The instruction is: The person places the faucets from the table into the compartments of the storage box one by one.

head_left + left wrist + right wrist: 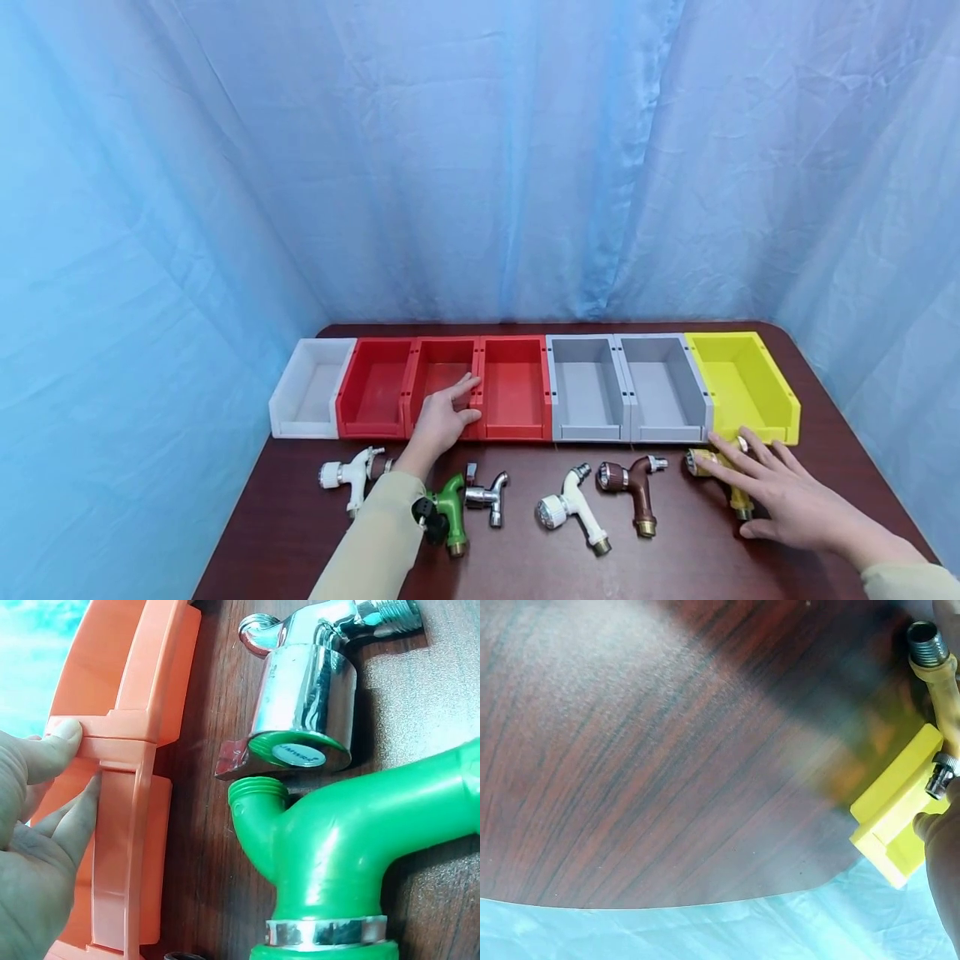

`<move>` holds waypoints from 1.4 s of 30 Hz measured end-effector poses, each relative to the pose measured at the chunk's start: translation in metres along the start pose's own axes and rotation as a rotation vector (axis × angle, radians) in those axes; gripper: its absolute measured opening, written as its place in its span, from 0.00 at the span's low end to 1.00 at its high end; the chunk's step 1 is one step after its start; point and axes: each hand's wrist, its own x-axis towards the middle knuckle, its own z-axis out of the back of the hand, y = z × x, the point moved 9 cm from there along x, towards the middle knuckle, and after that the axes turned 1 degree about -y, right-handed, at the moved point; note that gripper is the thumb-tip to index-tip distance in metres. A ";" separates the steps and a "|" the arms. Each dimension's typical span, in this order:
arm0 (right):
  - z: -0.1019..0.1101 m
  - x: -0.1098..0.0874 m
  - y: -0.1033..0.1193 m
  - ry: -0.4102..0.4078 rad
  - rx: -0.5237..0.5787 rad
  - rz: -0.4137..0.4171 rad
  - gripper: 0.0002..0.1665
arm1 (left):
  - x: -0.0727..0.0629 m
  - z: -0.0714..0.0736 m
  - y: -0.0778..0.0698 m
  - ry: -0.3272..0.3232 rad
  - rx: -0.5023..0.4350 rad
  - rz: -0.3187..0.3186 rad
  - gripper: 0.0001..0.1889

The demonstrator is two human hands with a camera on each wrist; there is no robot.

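My left hand (442, 417) reaches to the middle red bin (442, 358). In the left wrist view its thumb (66, 735) lies on the rim between two red bins, and other fingertips touch inside the front wall. Below that hand lie a green tap (452, 512) and a chrome tap (491, 497); the sleeve partly covers a brown tap. My right hand (787, 492) spreads over a yellow tap (738, 496) in front of the yellow bin (787, 421), its fingers overlapping the tap. In the right wrist view the tap's threaded end (927, 646) shows beside the hand.
A white bin (283, 412), more red bins and two grey bins (592, 433) complete the row at the back. White taps (573, 508) lie at left and centre, and another brown tap (637, 492) right of centre. Blue curtains (487, 167) hang behind the table (525, 575).
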 end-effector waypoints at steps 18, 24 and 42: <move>-0.015 -0.002 -0.004 0.003 0.135 -0.109 0.59 | -0.001 0.000 0.003 -0.003 -0.008 0.033 0.32; -0.011 0.000 -0.001 -0.067 0.091 -0.049 0.62 | -0.002 -0.001 0.003 0.002 -0.006 0.024 0.32; -0.010 0.003 0.000 0.004 0.098 -0.027 0.66 | -0.003 0.000 0.006 0.005 -0.036 0.024 0.32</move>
